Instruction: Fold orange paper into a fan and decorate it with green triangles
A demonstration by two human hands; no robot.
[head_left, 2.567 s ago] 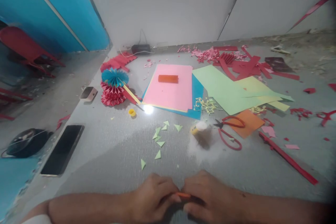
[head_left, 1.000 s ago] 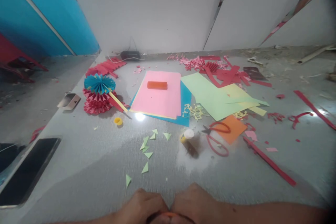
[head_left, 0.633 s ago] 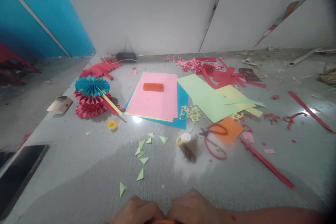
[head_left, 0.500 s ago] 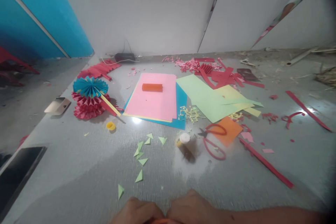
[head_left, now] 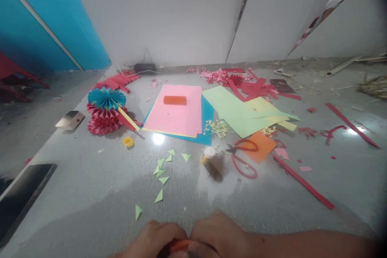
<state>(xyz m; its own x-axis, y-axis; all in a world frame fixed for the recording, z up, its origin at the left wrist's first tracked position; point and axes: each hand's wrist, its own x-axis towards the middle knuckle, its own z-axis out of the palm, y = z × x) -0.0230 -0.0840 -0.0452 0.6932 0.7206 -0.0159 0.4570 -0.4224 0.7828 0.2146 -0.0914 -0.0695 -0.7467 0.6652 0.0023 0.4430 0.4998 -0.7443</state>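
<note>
At the bottom edge, my left hand point(head_left: 160, 234) and my right hand point(head_left: 218, 230) are close together, fingers curled around a piece of orange paper point(head_left: 182, 244). Only a narrow part of that paper shows; the frame edge and my fingers hide the rest. Beyond my hands lie several small green paper triangles point(head_left: 159, 196). A small glue bottle with a white cap point(head_left: 209, 153) stands upright past my right hand. Red-handled scissors point(head_left: 244, 160) lie to its right, partly over an orange paper sheet point(head_left: 262, 148).
A stack of pink paper point(head_left: 175, 119) bears an orange folded strip point(head_left: 175, 100). Green sheets point(head_left: 238, 117) and red scraps point(head_left: 256, 88) lie to its right. Pleated paper rosettes point(head_left: 106, 109), yellow rolls point(head_left: 128, 141) and two phones point(head_left: 70, 121) are on the left.
My hands have come slightly higher into view, and more of the orange paper between them shows. The camera view has shifted a little; the things on the surface stay put.
</note>
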